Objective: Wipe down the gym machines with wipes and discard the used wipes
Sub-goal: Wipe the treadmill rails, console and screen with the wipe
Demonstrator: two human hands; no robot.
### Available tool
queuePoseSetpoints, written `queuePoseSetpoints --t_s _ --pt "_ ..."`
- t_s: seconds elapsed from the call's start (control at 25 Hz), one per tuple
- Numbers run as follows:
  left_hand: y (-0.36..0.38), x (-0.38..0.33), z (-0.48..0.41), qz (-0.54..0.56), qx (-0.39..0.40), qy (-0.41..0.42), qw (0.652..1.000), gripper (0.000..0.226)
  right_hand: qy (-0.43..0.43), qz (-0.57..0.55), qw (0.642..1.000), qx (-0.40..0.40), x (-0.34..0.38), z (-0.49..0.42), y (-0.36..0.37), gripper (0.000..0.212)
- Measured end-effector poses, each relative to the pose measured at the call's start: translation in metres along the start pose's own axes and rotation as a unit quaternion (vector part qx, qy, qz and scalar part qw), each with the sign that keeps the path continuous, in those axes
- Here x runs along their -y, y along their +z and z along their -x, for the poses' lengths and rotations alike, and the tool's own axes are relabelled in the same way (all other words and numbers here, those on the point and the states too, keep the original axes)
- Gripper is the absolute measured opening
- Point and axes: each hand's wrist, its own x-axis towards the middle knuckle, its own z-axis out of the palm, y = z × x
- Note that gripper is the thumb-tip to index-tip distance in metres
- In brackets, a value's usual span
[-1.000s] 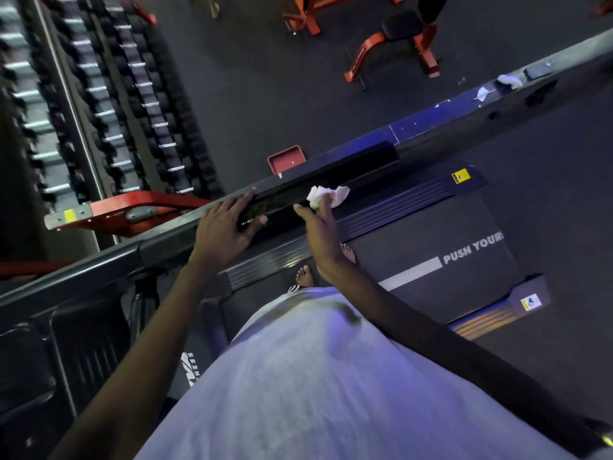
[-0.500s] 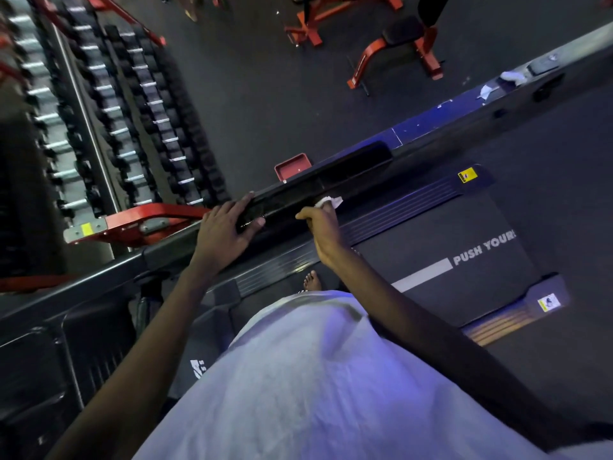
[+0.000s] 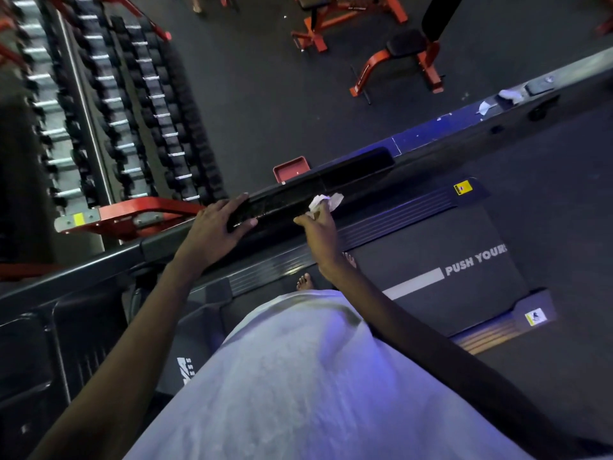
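Note:
A dark treadmill handrail (image 3: 288,197) runs diagonally across the middle of the head view, wet and shiny between my hands. My left hand (image 3: 215,227) rests flat on the rail, fingers spread over its top. My right hand (image 3: 318,227) is shut on a crumpled white wipe (image 3: 326,202), pressed against the rail's near side. The treadmill belt (image 3: 431,254), printed "PUSH YOUR", lies below, with my bare toes showing on it. Two more crumpled white wipes (image 3: 509,96) lie far along the rail at the upper right.
A long dumbbell rack (image 3: 109,104) with a red frame stands at the left. A small red tray (image 3: 292,169) sits on the dark floor behind the rail. Orange benches (image 3: 398,61) stand further back. The treadmill console (image 3: 49,353) fills the lower left.
The wipe was tucked low under my right hand half a second ago; now it sticks out above the fingers again. The view has shifted slightly. My left hand stays on the rail.

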Motion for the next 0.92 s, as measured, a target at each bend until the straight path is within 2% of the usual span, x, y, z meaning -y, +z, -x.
queuePoseSetpoints --t_s 0.04,0.12,0.2,0.28,0.4,0.48,0.64,0.72,0.84,0.92 --pt "0.000 -0.001 0.000 0.000 -0.003 -0.003 1.000 0.077 -0.041 0.066 0.997 -0.003 -0.004 0.003 0.002 0.041" --pt "0.001 -0.001 0.001 -0.002 -0.008 -0.008 1.000 0.078 -0.086 0.178 0.980 0.009 -0.012 0.010 0.004 0.073" --pt "0.001 -0.002 0.002 0.000 -0.011 -0.011 1.000 0.078 -0.114 0.257 0.960 0.009 -0.016 0.015 0.003 0.087" --pt "0.002 -0.003 0.002 0.005 -0.011 -0.009 1.000 0.077 -0.152 0.324 0.934 0.005 -0.018 0.015 -0.002 0.090" --pt "0.002 -0.005 0.004 0.008 -0.020 -0.005 1.000 0.071 -0.218 0.442 0.870 0.026 -0.013 0.018 -0.005 0.092" --pt "0.002 -0.005 0.005 0.004 -0.033 0.001 0.999 0.065 -0.225 0.482 0.846 0.035 -0.005 0.018 -0.002 0.096" --pt "-0.003 -0.005 0.006 0.033 -0.029 0.010 0.999 0.059 -0.273 0.576 0.770 -0.015 0.008 -0.006 -0.004 0.099" --pt "-0.005 0.004 0.009 0.048 -0.028 -0.014 0.998 0.058 -0.267 0.603 0.752 -0.016 0.018 -0.022 -0.011 0.099" --pt "-0.007 0.020 0.016 0.046 -0.023 -0.049 0.998 0.060 -0.275 0.621 0.734 0.030 0.026 -0.022 0.002 0.101" --pt "-0.008 0.021 0.016 0.053 -0.021 -0.051 0.997 0.060 -0.304 0.631 0.708 0.088 0.020 -0.007 0.024 0.104"
